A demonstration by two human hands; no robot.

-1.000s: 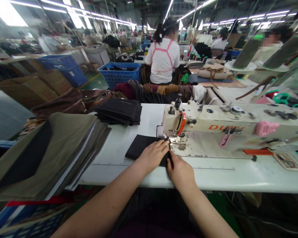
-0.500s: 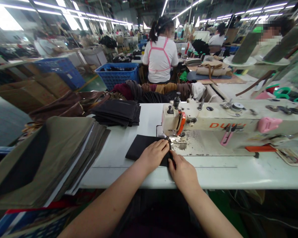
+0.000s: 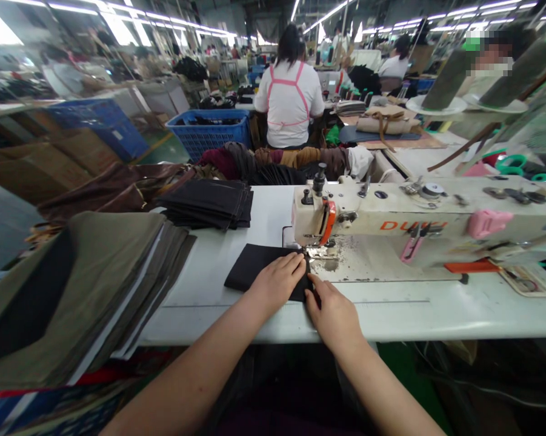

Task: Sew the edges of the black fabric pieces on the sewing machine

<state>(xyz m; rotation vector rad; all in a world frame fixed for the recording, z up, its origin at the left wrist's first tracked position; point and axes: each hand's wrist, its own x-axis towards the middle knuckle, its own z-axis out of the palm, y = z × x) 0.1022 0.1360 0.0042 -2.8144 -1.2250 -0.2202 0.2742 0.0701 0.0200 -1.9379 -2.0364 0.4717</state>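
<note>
- Your left hand (image 3: 279,281) lies just below the center of the frame, palm down on the black fabric piece (image 3: 243,271), its grip loose, fingers stretched flat and close together rather than curled around anything
- Your right hand (image 3: 336,315) sits a little lower and to the right, thumb and forefinger touching the right edge of that same black fabric piece; you cannot tell from here whether this grip is pinching the cloth or only resting against it
- The black fabric piece lies flat on the white bench (image 3: 386,318) at the center of the frame, its upper right corner right by the metal presser foot (image 3: 316,252) of the sewing machine (image 3: 363,213), whose pale arm runs out toward the right edge
- Left of your work, you have a stack of black pieces (image 3: 204,203) left of center, and nearer you, at the lower left, a big stack of olive and grey fabric (image 3: 113,248)
- On the machine's side, right of center, you see pink snips (image 3: 411,247), with an orange strip (image 3: 472,267) farther right
- Beyond your bench, at the upper center, a person in a white top with pink straps (image 3: 291,100) sits facing away, a blue basket (image 3: 213,138) beside them on the left
</note>
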